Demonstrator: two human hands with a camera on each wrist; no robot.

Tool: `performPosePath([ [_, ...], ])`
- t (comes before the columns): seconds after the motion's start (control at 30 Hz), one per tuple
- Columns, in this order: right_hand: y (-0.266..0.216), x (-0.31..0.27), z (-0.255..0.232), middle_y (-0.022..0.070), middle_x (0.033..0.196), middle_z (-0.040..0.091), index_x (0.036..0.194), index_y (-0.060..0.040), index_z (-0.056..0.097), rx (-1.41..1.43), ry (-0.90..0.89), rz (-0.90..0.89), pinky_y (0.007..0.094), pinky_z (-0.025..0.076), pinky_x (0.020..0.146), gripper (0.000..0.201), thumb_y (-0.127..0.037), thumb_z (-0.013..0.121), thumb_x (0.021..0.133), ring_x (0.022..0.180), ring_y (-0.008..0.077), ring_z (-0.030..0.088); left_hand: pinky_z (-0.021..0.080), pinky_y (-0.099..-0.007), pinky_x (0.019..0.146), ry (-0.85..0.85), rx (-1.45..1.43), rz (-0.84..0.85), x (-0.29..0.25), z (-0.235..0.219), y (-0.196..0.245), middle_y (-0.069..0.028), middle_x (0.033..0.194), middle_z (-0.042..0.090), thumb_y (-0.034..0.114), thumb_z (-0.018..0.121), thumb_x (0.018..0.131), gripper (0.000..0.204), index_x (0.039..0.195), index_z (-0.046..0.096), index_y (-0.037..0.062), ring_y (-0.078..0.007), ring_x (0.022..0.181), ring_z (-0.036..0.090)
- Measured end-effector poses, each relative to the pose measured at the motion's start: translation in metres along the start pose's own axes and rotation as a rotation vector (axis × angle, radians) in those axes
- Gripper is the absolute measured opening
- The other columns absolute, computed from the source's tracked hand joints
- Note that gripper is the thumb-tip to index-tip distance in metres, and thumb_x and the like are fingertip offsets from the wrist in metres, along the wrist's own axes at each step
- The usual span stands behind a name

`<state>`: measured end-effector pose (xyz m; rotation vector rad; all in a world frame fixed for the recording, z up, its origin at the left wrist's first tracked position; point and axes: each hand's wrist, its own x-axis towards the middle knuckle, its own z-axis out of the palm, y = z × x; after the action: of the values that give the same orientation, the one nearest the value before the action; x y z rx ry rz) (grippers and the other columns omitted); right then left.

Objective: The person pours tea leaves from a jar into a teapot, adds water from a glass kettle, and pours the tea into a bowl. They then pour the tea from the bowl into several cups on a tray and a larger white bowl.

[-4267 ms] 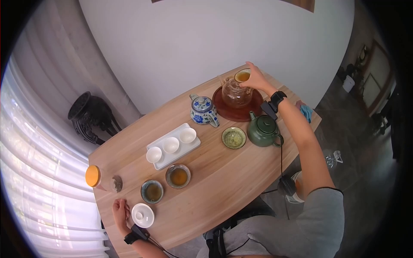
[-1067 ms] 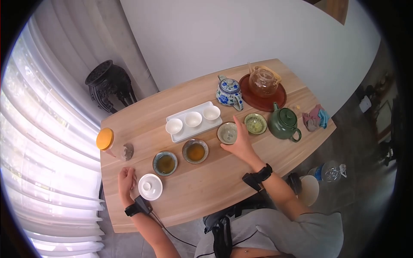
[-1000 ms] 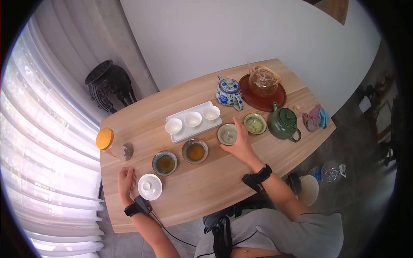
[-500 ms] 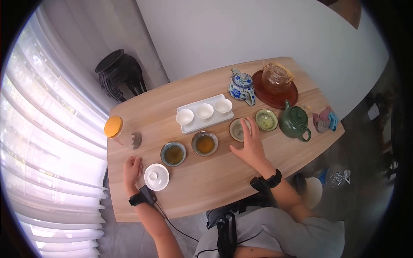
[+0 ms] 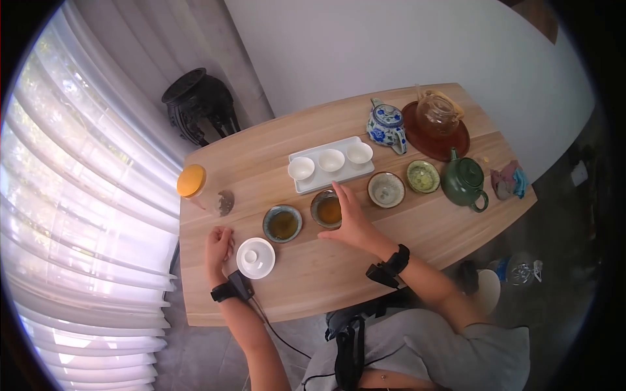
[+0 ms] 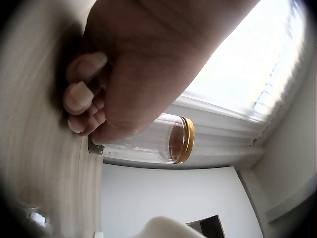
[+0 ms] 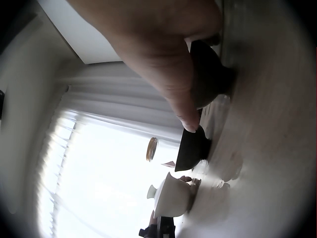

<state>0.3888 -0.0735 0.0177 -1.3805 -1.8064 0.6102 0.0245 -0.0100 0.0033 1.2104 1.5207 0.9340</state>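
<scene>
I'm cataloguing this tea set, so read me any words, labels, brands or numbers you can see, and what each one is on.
No readable text in any view.
Blue and white teapot: painted pattern only, no words.
Jar with the orange lid: no label visible.
Green teapot: plain.

**Daylight from the window, fisheye bend, soft wrist views**

Strong daylight pours through the sheer curtain (image 5: pixel 78 195) at the left of the head view and burns it out to near white. The wooden table (image 5: pixel 417 228) is evenly lit with only faint, soft shadows under the dishes. The head view bends hard at its rim, inside a black round border. In the left wrist view the window (image 6: pixel 257 64) glares white and the hand (image 6: pixel 133 64) is close and soft. The right wrist view is blurred, its near cup (image 7: pixel 208 74) dark against the bright curtain.
</scene>
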Motion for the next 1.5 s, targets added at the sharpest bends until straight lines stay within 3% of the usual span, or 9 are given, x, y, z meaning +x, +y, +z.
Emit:
performPosePath([
  [0.17, 0.006, 0.003, 0.007, 0.0212, 0.133, 0.033, 0.143, -0.0025, 0.014, 0.074, 0.109, -0.061, 0.0427, 0.033, 0.103, 0.109, -0.021, 0.083, 0.061, 0.122, 0.0364, 0.035, 0.024, -0.0209, 0.029, 0.004, 0.018, 0.019, -0.001, 0.001, 0.001, -0.0019, 0.056, 0.052, 0.019, 0.052, 0.094, 0.019, 0.087, 0.054, 0.0021, -0.0061, 0.032, 0.038],
  [0.5, -0.003, 0.007, -0.012, 0.0205, 0.129, 0.038, 0.143, -0.0017, 0.017, 0.115, 0.169, -0.019, 0.0407, 0.034, 0.102, 0.105, -0.02, 0.082, 0.062, 0.121, 0.0335, 0.039, 0.023, -0.022, 0.029, 0.017, 0.049, 0.001, -0.003, 0.003, 0.006, -0.0026, 0.056, 0.052, 0.019, 0.053, 0.093, 0.018, 0.085, 0.054, 0.0022, -0.0067, 0.033, 0.039],
  [0.77, -0.003, 0.022, -0.109, 0.0202, 0.128, 0.039, 0.143, -0.0036, 0.018, 0.061, 0.269, -0.088, 0.0412, 0.037, 0.1, 0.102, -0.023, 0.08, 0.064, 0.12, 0.0335, 0.041, 0.021, -0.0215, 0.028, -0.012, -0.004, -0.002, 0.003, -0.002, -0.004, -0.0012, 0.056, 0.051, 0.019, 0.05, 0.095, 0.017, 0.088, 0.053, 0.0037, -0.0067, 0.031, 0.036],
  [1.13, 0.07, 0.046, -0.272, 0.0234, 0.132, 0.04, 0.141, 0.0004, 0.025, -0.143, 0.504, 0.077, 0.0399, 0.035, 0.103, 0.103, -0.027, 0.083, 0.06, 0.124, 0.0328, 0.041, 0.022, -0.0216, 0.029, 0.014, 0.026, 0.01, -0.001, 0.002, 0.003, -0.0011, 0.054, 0.05, 0.02, 0.051, 0.094, 0.019, 0.084, 0.051, 0.0044, -0.0068, 0.032, 0.036],
  [1.33, 0.107, 0.066, -0.323, 0.0244, 0.133, 0.041, 0.14, 0.0016, 0.025, -0.217, 0.533, 0.12, 0.0394, 0.036, 0.103, 0.104, -0.028, 0.082, 0.058, 0.124, 0.0342, 0.042, 0.021, -0.0215, 0.028, -0.011, 0.003, 0.018, 0.001, -0.001, 0.0, -0.001, 0.054, 0.05, 0.021, 0.051, 0.094, 0.019, 0.085, 0.051, 0.0041, -0.0068, 0.031, 0.035],
  [1.5, 0.119, 0.078, -0.337, 0.025, 0.134, 0.039, 0.14, 0.0023, 0.025, -0.282, 0.51, 0.16, 0.0392, 0.036, 0.103, 0.107, -0.03, 0.082, 0.056, 0.125, 0.0344, 0.041, 0.022, -0.0212, 0.028, -0.003, -0.005, 0.009, 0.001, -0.002, -0.002, -0.0007, 0.053, 0.05, 0.021, 0.051, 0.094, 0.019, 0.084, 0.052, 0.0043, -0.0066, 0.03, 0.035],
])
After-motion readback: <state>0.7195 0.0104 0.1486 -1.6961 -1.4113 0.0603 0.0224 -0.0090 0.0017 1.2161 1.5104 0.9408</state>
